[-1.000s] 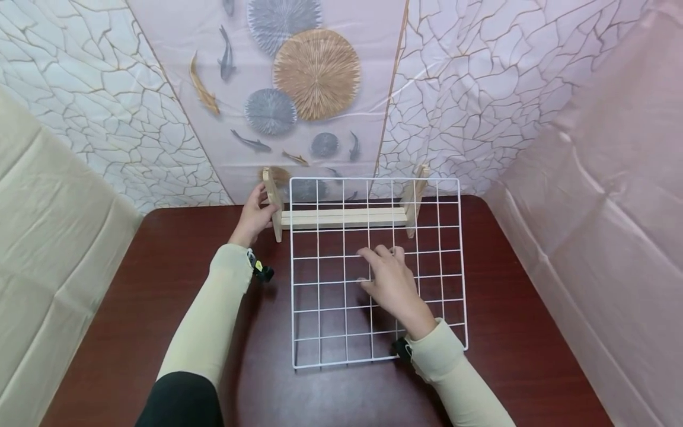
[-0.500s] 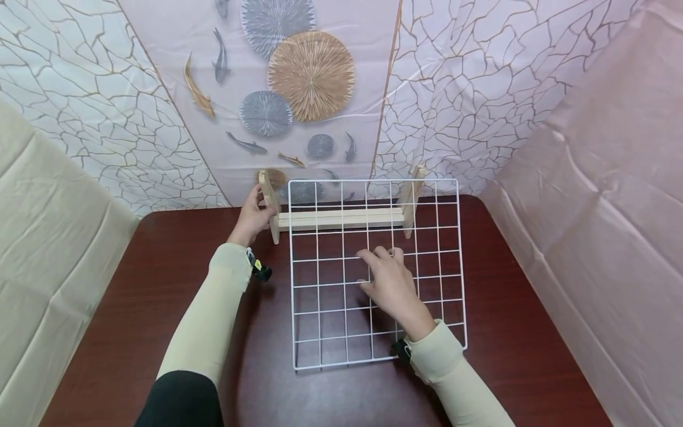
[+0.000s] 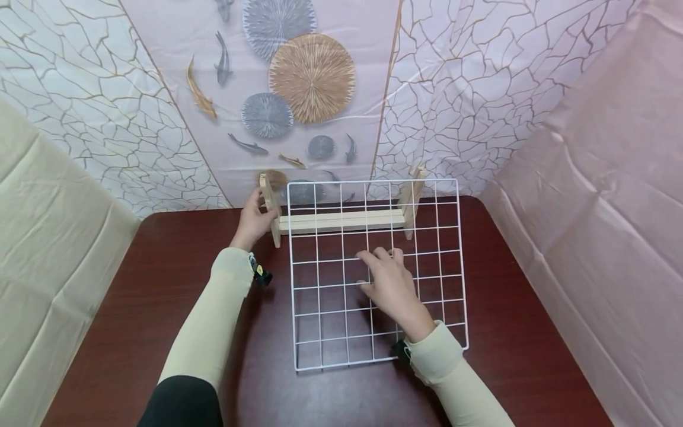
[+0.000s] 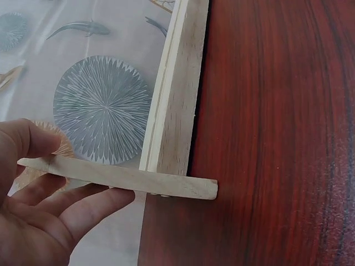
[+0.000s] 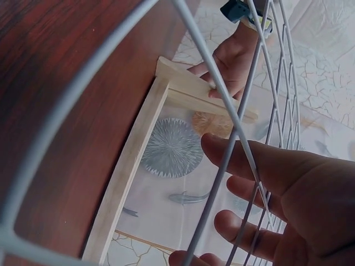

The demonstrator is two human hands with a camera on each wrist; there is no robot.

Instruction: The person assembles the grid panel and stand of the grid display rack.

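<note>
A pale wooden stand, with two upright end panels joined by a crossbar [image 3: 354,219], stands at the back of the table. My left hand [image 3: 254,223] holds its left end panel [image 4: 116,176], thumb on one face and fingers on the other. A white wire grid panel [image 3: 343,259] leans tilted in front of the stand, covering part of it in the head view. With thumb and fingers curled at the wires [image 5: 237,128], my right hand [image 3: 393,290] grips the grid near its middle. Whether the grid touches the stand, I cannot tell.
The dark red wooden table [image 3: 160,296] extends on both sides of the grid. A patterned cloth backdrop [image 3: 459,107] hangs directly behind the stand, and plain pale cloths [image 3: 603,237] flank the table left and right.
</note>
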